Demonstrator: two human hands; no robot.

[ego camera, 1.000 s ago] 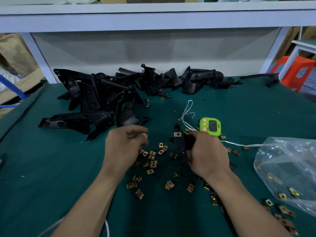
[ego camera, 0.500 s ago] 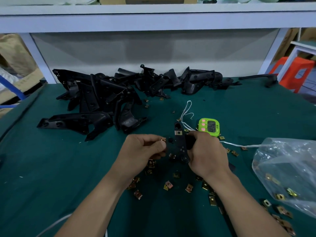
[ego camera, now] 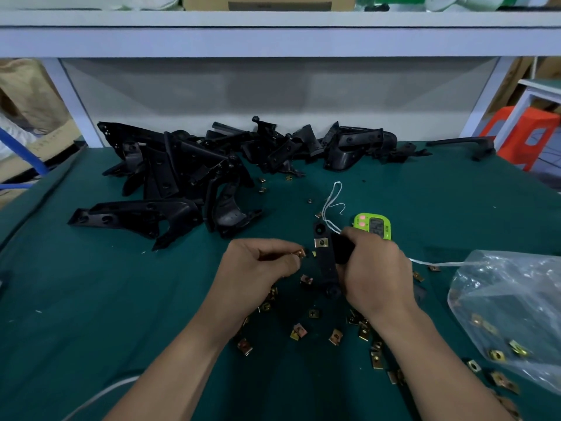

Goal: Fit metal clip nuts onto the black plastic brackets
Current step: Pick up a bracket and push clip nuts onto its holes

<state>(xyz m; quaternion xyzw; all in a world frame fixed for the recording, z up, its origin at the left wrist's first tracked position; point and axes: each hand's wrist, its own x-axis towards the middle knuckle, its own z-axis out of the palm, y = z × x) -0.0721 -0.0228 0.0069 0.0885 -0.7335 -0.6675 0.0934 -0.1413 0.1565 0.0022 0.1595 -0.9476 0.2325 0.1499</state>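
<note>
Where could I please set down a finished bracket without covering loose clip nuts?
Bare green cloth lies left of the left hand, in front of the bracket pile, and beyond the timer. Clip nuts crowd around the right hand.

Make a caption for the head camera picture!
Left hand pinches a clip nut beside the bracket the right hand grips.

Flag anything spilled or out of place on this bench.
Clip nuts lie scattered loose across the green mat, outside the plastic bag at the right; a few strays sit by the pile of black brackets.
</note>
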